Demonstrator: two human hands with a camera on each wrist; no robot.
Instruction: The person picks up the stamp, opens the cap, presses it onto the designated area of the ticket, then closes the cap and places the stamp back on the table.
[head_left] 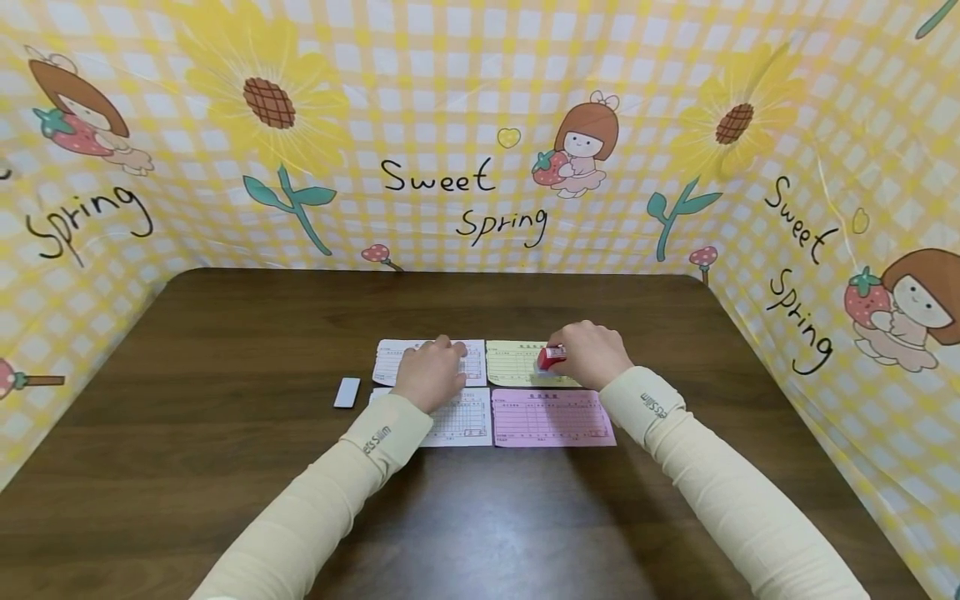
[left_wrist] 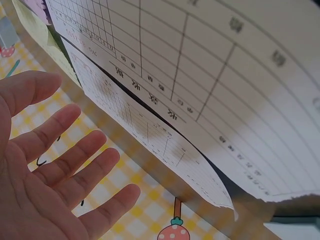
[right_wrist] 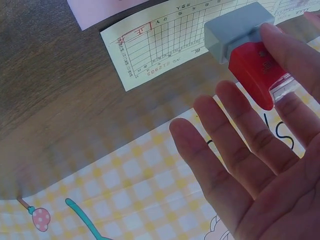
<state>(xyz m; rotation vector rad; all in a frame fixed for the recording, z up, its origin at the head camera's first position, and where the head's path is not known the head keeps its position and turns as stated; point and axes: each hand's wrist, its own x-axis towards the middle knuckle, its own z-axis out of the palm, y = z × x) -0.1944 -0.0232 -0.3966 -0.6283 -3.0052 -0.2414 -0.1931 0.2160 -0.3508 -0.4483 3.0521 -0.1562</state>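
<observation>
My right hand (head_left: 592, 354) pinches a red stamp (head_left: 551, 357) between thumb and fingers, close over the yellow receipt slip (head_left: 510, 362). In the right wrist view, the stamp's grey block end (right_wrist: 237, 30) points toward that slip, while the other fingers extend loosely. My left hand (head_left: 431, 375) reaches over the two white slips, the upper one (head_left: 388, 358) and the lower one (head_left: 467, 425). Its fingers are spread and hold nothing in the left wrist view. A pink slip (head_left: 553, 418) lies below the yellow one. The slips carry printed grids.
A small white rectangular block (head_left: 347, 392) lies on the brown wooden table (head_left: 262, 467), left of the slips. Yellow checked cloth (head_left: 427, 100) with sunflowers and cartoon figures walls the table at the back and sides.
</observation>
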